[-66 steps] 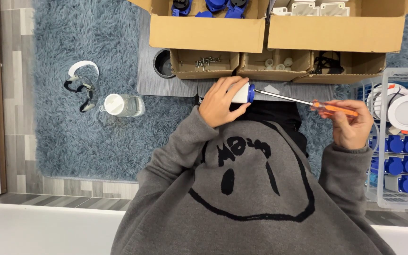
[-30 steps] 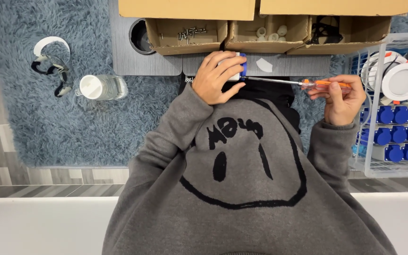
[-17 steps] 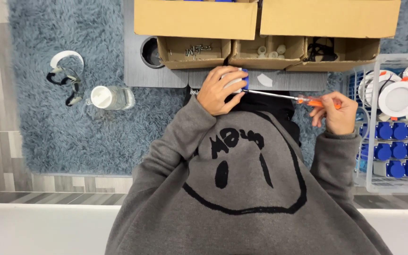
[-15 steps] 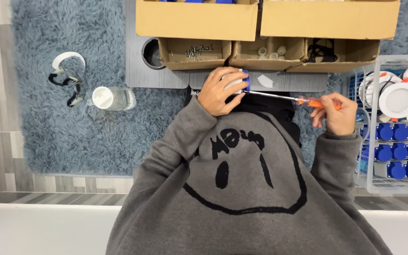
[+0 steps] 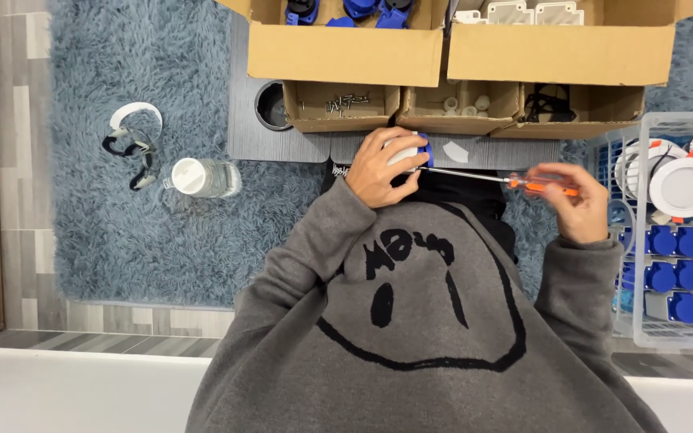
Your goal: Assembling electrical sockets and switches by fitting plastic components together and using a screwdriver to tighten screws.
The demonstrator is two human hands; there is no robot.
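Two hands up over the grey mat (image 5: 282, 144), both busy. Left hand (image 5: 378, 168) wrapped round a small blue-and-white part (image 5: 411, 151), fingers curled tight over the top so only the white face and a blue edge peek out at the right side, by the fingertips. Right hand (image 5: 579, 200) closed on the orange handle of a screwdriver (image 5: 515, 180), thumb and fingers pinched along the grip, shaft running level to the left with its tip meeting the part just under the left fingers. Part sitting just below the row of cardboard boxes (image 5: 459, 104), over the near edge of the mat. Off to the right, clear crate (image 5: 671, 240) stacked with blue pieces and round white ones, just beside the right wrist. Out left on the blue rug (image 5: 138, 248), a bottle (image 5: 202, 176) on its side and, near it, what looks like a headset (image 5: 131, 144), well apart from both hands.
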